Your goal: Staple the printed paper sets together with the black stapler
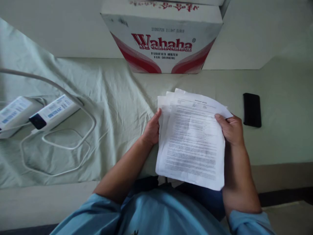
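One feed on my screen, head-worn: I look forward and steeply down over the blue shirt; left hand and right hand near, pale green cloth beneath, carton farther off, top edge.

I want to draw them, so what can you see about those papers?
The printed sheets are white, slightly creased paper, loosely fanned, at least three. Small dark text covers the front one. The left hand holds their left edge, the right hand their upper right side. The bottom edge faces the blue shirt.
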### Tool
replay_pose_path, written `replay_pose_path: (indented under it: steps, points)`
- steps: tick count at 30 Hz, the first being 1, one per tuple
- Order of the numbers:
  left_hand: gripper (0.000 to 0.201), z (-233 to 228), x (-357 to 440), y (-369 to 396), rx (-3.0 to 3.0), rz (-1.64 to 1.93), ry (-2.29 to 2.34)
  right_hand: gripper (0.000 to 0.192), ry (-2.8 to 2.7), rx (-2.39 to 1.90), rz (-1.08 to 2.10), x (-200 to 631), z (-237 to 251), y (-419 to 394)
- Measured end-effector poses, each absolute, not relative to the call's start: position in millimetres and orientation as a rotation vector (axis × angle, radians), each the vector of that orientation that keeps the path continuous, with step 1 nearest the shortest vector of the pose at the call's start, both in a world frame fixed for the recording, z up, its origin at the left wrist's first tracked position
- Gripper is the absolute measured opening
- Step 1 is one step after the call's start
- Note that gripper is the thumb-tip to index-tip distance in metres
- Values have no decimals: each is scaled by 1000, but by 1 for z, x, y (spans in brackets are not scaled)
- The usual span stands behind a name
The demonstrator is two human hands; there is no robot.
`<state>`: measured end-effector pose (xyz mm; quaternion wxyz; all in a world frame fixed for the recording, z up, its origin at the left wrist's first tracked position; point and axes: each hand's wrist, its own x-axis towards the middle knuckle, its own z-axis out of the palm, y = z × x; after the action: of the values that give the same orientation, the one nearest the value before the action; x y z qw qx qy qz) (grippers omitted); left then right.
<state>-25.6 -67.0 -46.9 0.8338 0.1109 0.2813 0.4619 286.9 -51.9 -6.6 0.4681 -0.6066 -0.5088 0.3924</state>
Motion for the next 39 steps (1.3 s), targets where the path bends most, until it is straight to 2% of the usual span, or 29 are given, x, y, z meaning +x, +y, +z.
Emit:
replay_pose_path:
  steps: [8,19,33,39]
  points:
    - [45,-48,-27,-67,260,915,651,27,-1369,-1436,918,289,-11,-51]
    - [36,-49,-27,-67,270,923,620,26,-1406,-1433,919,285,-15,-51]
    - [44,-47,-26,-68,246,925,607,28,-1433,-1448,910,281,-12,-52]
    - [47,-51,-22,-70,268,1003,692,30,-1391,-1504,757,280,-15,-51]
